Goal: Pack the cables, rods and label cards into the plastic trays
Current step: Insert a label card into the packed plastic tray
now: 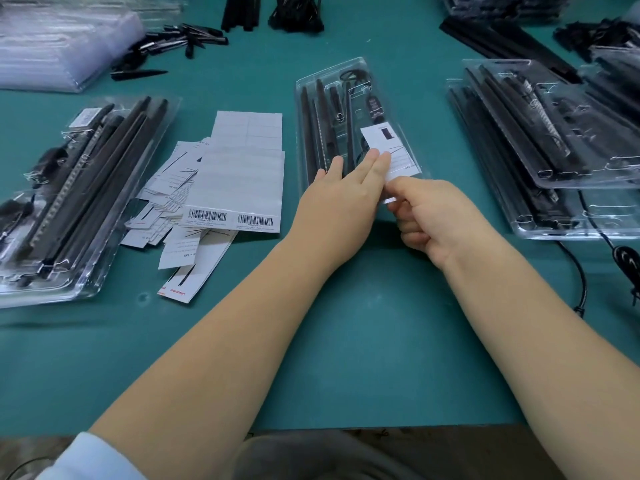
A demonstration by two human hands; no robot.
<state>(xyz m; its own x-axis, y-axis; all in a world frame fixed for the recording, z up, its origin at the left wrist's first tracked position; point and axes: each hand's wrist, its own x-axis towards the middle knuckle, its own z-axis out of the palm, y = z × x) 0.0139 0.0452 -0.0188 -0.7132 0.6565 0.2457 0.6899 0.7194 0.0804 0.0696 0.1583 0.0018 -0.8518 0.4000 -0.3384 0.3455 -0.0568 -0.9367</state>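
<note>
I see my left hand (341, 192) lying flat with straight fingers on the near end of the clear plastic tray (353, 129) in the middle of the green table (346, 323). Its fingertips press down on the black rods (325, 133) and touch the inner edge of a white label card (391, 152). My right hand (433, 216) is curled just beside the left, thumb and forefinger pinching the tray's near right corner, directly below the card. The card lies tilted in the right half of the tray, over its near end. Beyond my fingertips, at the far end of the tray, a small black cable coil (355, 77) sits in its pocket beside the rod tips.

Left of my left hand lies a loose pile of label cards (166, 199) with a barcode sheet (242, 188) on top of it. Farther left is a packed tray (79, 202) full of rods. Right of my right hand stands a stack of filled trays (547, 150), at least 2 high, with a black cord (581, 278) trailing out from under it toward me. Well past the grip, at the far edge of the table, lie loose black spikes (180, 39) and a stack of empty clear trays (59, 39).
</note>
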